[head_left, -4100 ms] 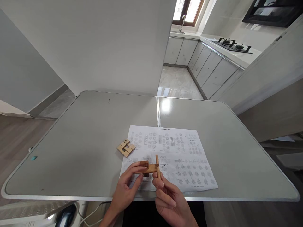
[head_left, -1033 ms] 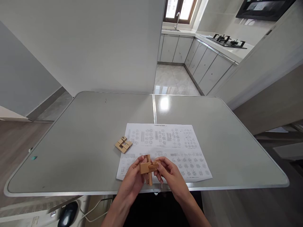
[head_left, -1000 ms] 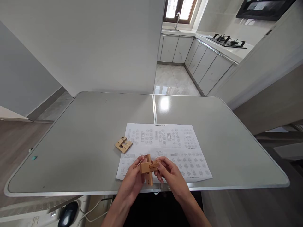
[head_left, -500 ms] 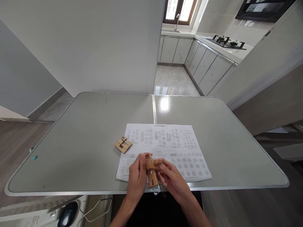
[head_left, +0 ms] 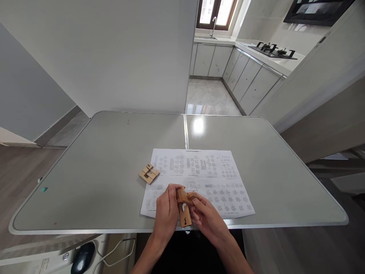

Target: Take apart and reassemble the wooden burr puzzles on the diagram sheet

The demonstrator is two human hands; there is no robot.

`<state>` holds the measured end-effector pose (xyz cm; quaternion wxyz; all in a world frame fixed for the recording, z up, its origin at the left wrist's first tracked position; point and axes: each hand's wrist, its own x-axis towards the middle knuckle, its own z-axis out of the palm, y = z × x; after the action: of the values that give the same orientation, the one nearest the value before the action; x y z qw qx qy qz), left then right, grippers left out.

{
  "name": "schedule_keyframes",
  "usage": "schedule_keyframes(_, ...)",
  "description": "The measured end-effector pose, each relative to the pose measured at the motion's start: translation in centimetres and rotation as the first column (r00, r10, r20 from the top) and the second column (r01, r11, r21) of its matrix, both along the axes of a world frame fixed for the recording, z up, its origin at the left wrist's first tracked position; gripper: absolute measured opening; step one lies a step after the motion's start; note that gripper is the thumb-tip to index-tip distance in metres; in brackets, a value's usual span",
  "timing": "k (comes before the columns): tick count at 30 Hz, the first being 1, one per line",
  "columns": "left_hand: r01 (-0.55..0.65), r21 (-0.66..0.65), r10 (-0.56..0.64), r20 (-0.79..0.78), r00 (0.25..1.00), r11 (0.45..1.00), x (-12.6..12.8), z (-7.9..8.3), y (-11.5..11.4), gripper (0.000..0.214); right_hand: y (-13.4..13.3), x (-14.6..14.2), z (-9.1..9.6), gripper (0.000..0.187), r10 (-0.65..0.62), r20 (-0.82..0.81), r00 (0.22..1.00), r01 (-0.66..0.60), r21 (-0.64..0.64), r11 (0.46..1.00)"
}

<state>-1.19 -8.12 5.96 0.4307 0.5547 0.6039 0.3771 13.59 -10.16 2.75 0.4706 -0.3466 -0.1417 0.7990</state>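
Both hands hold crossed wooden puzzle pieces (head_left: pixel 183 207) above the near edge of the table. My left hand (head_left: pixel 166 214) is closed round their left side. My right hand (head_left: pixel 207 217) pinches the short crosswise piece from the right. A long bar with a dark mark points down toward me between the hands. Another group of wooden pieces (head_left: pixel 149 174), fitted into a flat square, lies on the table to the left of the hands.
A printed instruction sheet (head_left: pixel 199 179) lies on the grey table (head_left: pixel 99 179) under and beyond the hands. A seam runs down the table's middle. A white wall stands behind, and a kitchen opens at the back right. A dark mouse-like object (head_left: pixel 82 258) sits below the table at left.
The two pieces, held apart four seconds ago, are now crossed together. Over the last second the hands have turned them, so the long bar points down toward me.
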Motion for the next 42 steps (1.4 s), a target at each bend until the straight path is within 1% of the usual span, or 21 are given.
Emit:
schedule_keyframes(2, 0.024, -0.011, -0.023, 0.048, 0.999, 1.000, 0.0, 0.2, 0.0, 0.055, 0.0, -0.1, 0.0, 0.042, -0.006, 0.037, 0.999, 0.006, 0.008, 1.000)
schedule_keyframes(6, 0.079, -0.037, -0.070, 0.193, 0.979, 0.996, 0.3, 0.7, -0.1, 0.053, -0.2, -0.5, 0.2, 0.043, -0.008, 0.147, 0.989, 0.000, 0.056, 0.998)
schedule_keyframes(7, 0.076, -0.051, -0.063, 0.220, 0.973, 0.996, 0.4, 0.8, -0.2, 0.052, -0.2, -0.6, 0.3, 0.043, -0.013, 0.171, 0.985, 0.001, 0.068, 0.998)
schedule_keyframes(10, 0.025, -0.126, 0.010, 0.265, 0.964, 0.992, 0.6, 0.8, -0.3, 0.049, -0.3, -0.8, 0.8, 0.042, -0.028, 0.215, 0.976, 0.011, 0.079, 0.997)
schedule_keyframes(12, -0.002, -0.170, 0.054, 0.301, 0.952, 0.985, 0.5, 0.6, -0.3, 0.044, -0.3, -0.9, 0.9, 0.041, -0.031, 0.219, 0.975, 0.016, 0.072, 0.997)
schedule_keyframes(14, 0.000, -0.215, 0.083, 0.376, 0.923, 0.977, 0.3, 0.4, -0.3, 0.041, -0.5, -1.0, 0.7, 0.039, -0.035, 0.203, 0.979, 0.021, 0.068, 0.997)
schedule_keyframes(16, 0.049, -0.284, 0.098, 0.479, 0.872, 0.957, 0.1, 0.3, 0.0, 0.041, -0.6, -1.0, 0.3, 0.037, -0.040, 0.174, 0.984, 0.028, 0.070, 0.997)
schedule_keyframes(19, 0.236, -0.378, 0.051, 0.614, 0.787, 0.895, -0.4, 0.4, 0.5, 0.042, -0.9, -1.0, -0.2, 0.038, -0.037, 0.156, 0.987, 0.028, 0.057, 0.998)
schedule_keyframes(21, 0.341, -0.398, 0.016, 0.670, 0.742, 0.852, -0.7, 0.4, 0.8, 0.043, -1.0, -0.9, -0.4, 0.041, -0.028, 0.155, 0.988, 0.022, 0.042, 0.999)
schedule_keyframes(22, 0.366, -0.398, 0.004, 0.682, 0.731, 0.841, -0.8, 0.4, 1.0, 0.043, -1.0, -0.8, -0.3, 0.041, -0.023, 0.151, 0.988, 0.018, 0.039, 0.999)
schedule_keyframes(26, 0.385, -0.402, -0.007, 0.684, 0.729, 0.831, -1.3, -0.2, 1.4, 0.046, -1.0, -0.7, 0.1, 0.039, 0.014, 0.128, 0.992, -0.024, 0.075, 0.997)
schedule_keyframes(29, 0.402, -0.443, 0.028, 0.700, 0.714, 0.802, -1.6, -0.6, 1.7, 0.049, -1.1, -0.6, 0.1, 0.035, 0.045, 0.132, 0.990, -0.061, 0.116, 0.991)
schedule_keyframes(30, 0.400, -0.447, 0.037, 0.703, 0.710, 0.800, -1.6, -0.7, 1.8, 0.049, -1.2, -0.6, 0.1, 0.035, 0.048, 0.135, 0.990, -0.065, 0.122, 0.990)
schedule_keyframes(33, 0.388, -0.429, 0.025, 0.697, 0.716, 0.816, -1.6, -0.6, 1.9, 0.049, -1.3, -0.4, -0.3, 0.036, 0.045, 0.121, 0.992, -0.062, 0.137, 0.989)
schedule_keyframes(36, 0.419, -0.393, -0.035, 0.693, 0.720, 0.818, -1.5, -0.5, 2.0, 0.051, -1.3, -0.3, -0.4, 0.034, 0.062, 0.104, 0.993, -0.079, 0.161, 0.984)
schedule_keyframes(38, 0.412, -0.383, -0.072, 0.655, 0.752, 0.827, -1.6, -0.5, 2.1, 0.054, -1.1, 0.0, -0.2, 0.033, 0.064, 0.123, 0.990, -0.084, 0.163, 0.983)
schedule_keyframes(40, 0.330, -0.354, -0.076, 0.572, 0.817, 0.875, -1.8, -0.8, 2.3, 0.054, -0.8, 0.6, 0.1, 0.035, 0.026, 0.167, 0.986, -0.054, 0.165, 0.985)
schedule_keyframes(42, 0.203, -0.277, -0.049, 0.475, 0.878, 0.939, -2.3, -1.2, 2.4, 0.051, -0.3, 1.7, 0.4, 0.038, -0.065, 0.234, 0.970, 0.025, 0.170, 0.985)
